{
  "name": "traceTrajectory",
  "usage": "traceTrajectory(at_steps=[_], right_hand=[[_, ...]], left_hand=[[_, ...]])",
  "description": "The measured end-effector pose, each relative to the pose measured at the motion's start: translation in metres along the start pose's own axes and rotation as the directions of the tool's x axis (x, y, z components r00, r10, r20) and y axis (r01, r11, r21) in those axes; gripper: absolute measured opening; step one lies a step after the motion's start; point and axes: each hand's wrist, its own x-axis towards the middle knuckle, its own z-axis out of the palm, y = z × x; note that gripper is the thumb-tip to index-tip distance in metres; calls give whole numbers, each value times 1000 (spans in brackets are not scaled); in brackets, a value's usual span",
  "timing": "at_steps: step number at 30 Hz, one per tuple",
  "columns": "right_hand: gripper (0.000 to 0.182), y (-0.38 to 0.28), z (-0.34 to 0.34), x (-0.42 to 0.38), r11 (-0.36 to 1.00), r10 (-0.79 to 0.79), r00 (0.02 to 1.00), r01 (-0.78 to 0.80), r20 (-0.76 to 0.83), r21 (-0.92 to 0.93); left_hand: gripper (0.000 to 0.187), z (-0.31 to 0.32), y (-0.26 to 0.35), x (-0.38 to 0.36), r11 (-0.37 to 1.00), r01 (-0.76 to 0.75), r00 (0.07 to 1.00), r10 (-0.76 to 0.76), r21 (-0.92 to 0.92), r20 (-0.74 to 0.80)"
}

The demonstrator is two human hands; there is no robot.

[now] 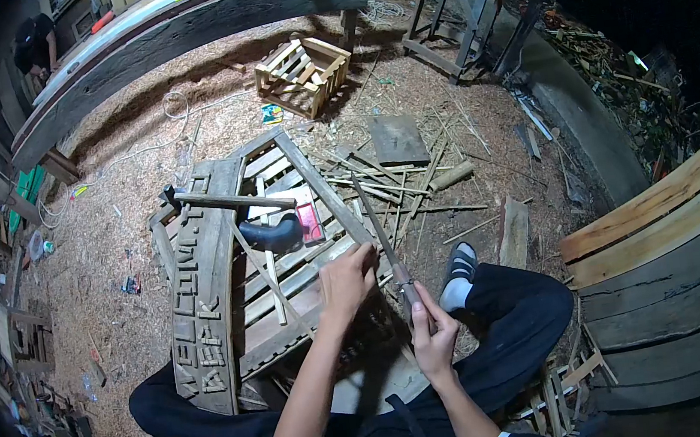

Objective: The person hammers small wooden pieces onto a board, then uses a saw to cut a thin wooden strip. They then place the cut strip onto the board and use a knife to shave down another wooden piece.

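In my right hand [434,334] is the handle of a long knife [395,256], its narrow dark blade pointing forward and away from me. My left hand [347,283] is closed beside the blade, over the right edge of a slatted wooden panel [269,301]; what its fingers hold, if anything, is hidden. The panel lies between my legs, with a wide plank [204,304] bearing raised wooden letters along its left side. A hammer [236,200] rests across it. Near the hammer are a dark rounded object [274,234] and a small red-and-white packet [309,219].
Thin wood sticks [398,183] and a flat board [398,139] lie ahead on shavings. Beyond them stands a slatted wooden crate [303,73]. A long bench [201,50] crosses the back, with another person [35,45] at its left. Curved planks [673,285] stand at right.
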Motion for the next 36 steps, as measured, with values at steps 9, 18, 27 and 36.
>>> traceTrajectory(at_steps=[9, 18, 27, 36], right_hand=[[44, 9, -1, 5, 1000, -10, 1000, 10, 23, 0], [43, 4, -1, 7, 997, 51, 999, -51, 1, 60], [43, 0, 6, 15, 999, 22, 999, -23, 34, 27], [43, -7, -12, -7, 999, -49, 998, 49, 40, 1]], left_hand=[[28, 3, -2, 0, 1000, 2, 1000, -2, -15, -19], [33, 2, 0, -1, 1000, 8, 1000, -8, 9, -5], [31, 2, 0, 0, 1000, -1, 1000, 1, 17, 10], [38, -1, 2, 2, 999, 44, 997, -45, 24, 65]])
